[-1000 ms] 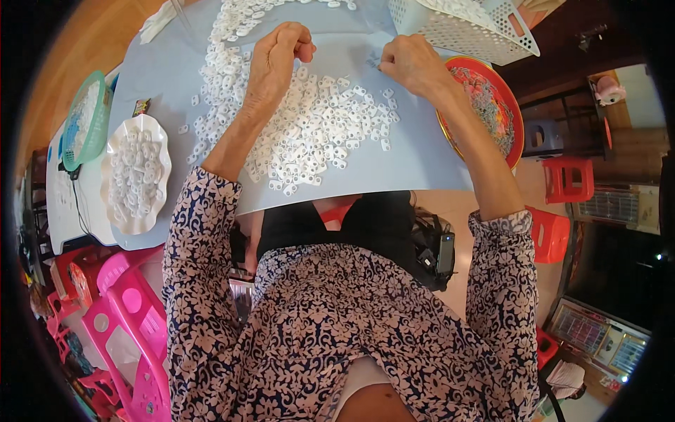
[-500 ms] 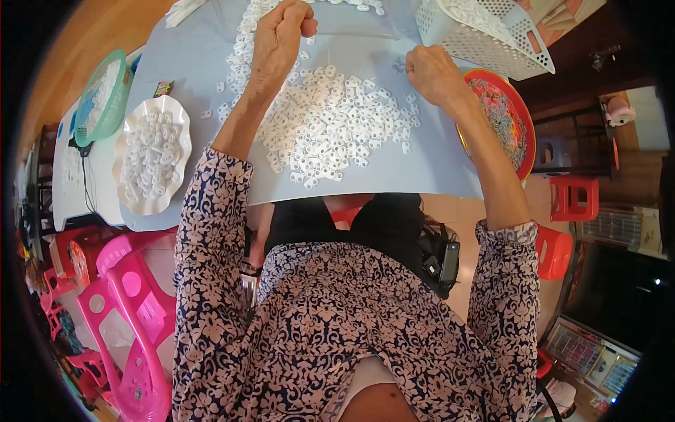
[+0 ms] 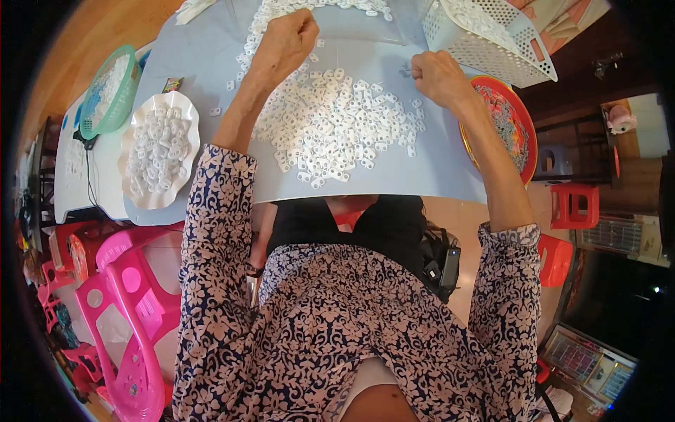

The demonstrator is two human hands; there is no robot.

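Observation:
A broad pile of small white plastic pieces with holes (image 3: 330, 133) lies on the grey-blue tabletop (image 3: 232, 184). Beyond its left side, my left hand (image 3: 288, 43) is closed with the fingers curled in, above more of the same pieces. My right hand (image 3: 439, 76) is also closed, held past the pile's right side and close to a red round tray (image 3: 531, 133) of small grey metal parts (image 3: 512, 130). Whatever either hand grips is hidden by the fingers or too small to name.
A scalloped white dish (image 3: 126, 165) of white pieces stands at the left, with a green basket (image 3: 126, 91) beyond it. A perforated white basket (image 3: 485, 53) occupies the far right. Pink chairs (image 3: 137, 316) and red stools (image 3: 573, 205) stand on the floor.
My left hand has shifted slightly toward me and its wrist has turned a little. The right hand stays closed in nearly the same place. The whole view has moved slightly.

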